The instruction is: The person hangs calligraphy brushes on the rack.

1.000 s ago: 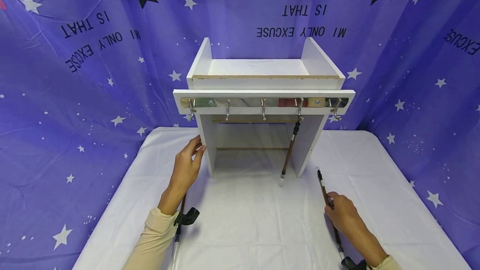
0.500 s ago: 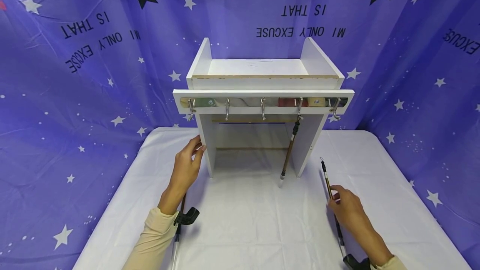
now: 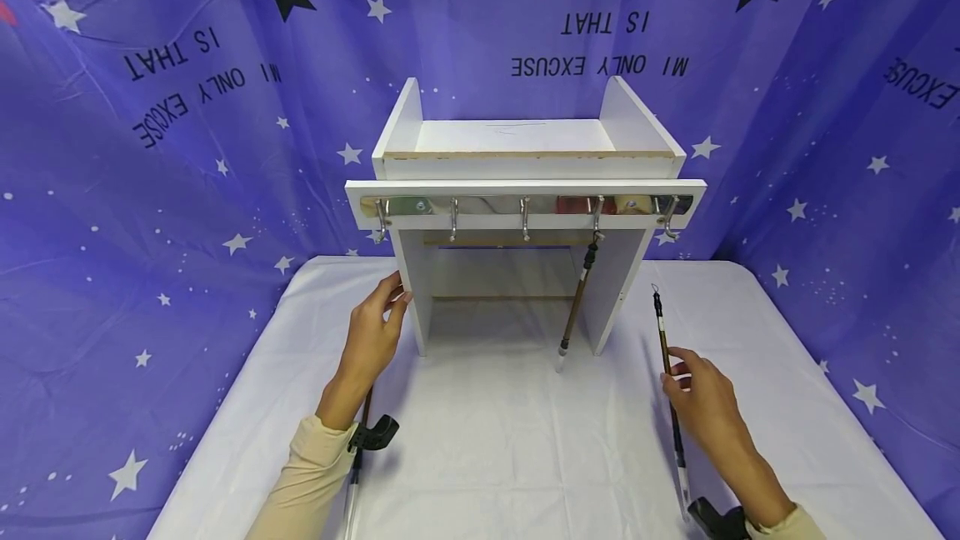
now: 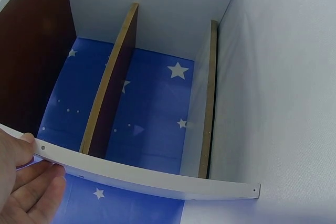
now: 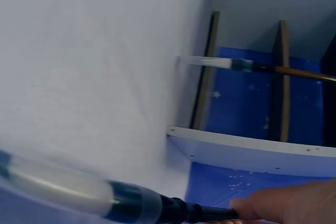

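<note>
In the head view my left hand (image 3: 371,332) holds the front edge of the left side panel (image 3: 415,307) of a white wooden rack. The left wrist view shows the thumb on one face of that panel (image 4: 142,174) and fingers on the other. My right hand (image 3: 705,402) pinches a calligraphy brush (image 3: 677,444) by its brown shaft, right of the rack. Its hanging loop points up and away, and its capped, pale tip (image 5: 63,184) points back toward me. A second calligraphy brush (image 3: 576,307) hangs by its loop from a hook (image 3: 597,219).
Across the rack's front runs a rail (image 3: 487,217) with several metal hooks. Another brush (image 3: 352,490) lies on the white-covered table (image 3: 510,448), partly behind the left forearm. A purple star-patterned curtain (image 3: 247,157) surrounds the back and sides.
My right hand has moved slightly right and forward, raising the brush's loop end so the brush stands steeper in view. My left hand stays on the side panel.
</note>
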Available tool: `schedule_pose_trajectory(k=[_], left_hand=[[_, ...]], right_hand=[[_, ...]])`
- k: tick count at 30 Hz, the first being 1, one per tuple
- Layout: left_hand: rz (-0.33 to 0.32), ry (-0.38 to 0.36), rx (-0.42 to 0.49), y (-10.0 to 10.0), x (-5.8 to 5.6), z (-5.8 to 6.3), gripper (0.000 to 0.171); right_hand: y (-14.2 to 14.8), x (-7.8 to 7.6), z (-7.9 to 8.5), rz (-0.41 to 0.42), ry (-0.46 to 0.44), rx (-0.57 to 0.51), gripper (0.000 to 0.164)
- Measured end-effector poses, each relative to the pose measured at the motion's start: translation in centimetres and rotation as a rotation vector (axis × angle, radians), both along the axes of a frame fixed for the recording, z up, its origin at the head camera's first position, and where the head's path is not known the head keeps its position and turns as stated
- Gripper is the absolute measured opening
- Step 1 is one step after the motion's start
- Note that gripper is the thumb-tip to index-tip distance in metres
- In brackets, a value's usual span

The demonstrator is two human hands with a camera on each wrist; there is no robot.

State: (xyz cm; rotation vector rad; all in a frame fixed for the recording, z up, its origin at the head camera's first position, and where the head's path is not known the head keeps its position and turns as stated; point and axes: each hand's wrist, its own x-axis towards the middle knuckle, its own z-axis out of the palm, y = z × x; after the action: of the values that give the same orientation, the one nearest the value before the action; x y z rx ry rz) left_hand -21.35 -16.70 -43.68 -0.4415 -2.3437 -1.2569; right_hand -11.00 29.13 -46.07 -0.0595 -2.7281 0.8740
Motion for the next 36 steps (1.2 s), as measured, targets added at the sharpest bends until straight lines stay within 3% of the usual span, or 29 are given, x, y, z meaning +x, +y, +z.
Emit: schedule_pose_trajectory(k=[9,18,23,27,36], left_hand=[[0.004,-0.004,0.0,0.0,0.1,0.0,0.038],[0.005,-0.019,0.0,0.0,0.1,0.1,0.038],[0.005,-0.011,0.0,0.0,0.0,-0.1,0.038],[0.005,-0.008,0.002,0.0,0.0,-0.1,0.038],[0.011,-0.007,-0.006,0.0,0.0,-0.1,0.036]], right_hand=[[-0.9,0.1,2.1,-0.061,0.176,-0.021,0.044],[-1.7,0.4,3.6,-0.149,0.239,-0.087,0.047],[-2.0,0.6,4.7,-0.192,0.333,-0.113,0.05],[-2.3,0.8,5.4,-0.208,0.405,-0.129,0.05],[-3.0,1.2,6.4,-0.211,0.467,-0.158,0.051]])
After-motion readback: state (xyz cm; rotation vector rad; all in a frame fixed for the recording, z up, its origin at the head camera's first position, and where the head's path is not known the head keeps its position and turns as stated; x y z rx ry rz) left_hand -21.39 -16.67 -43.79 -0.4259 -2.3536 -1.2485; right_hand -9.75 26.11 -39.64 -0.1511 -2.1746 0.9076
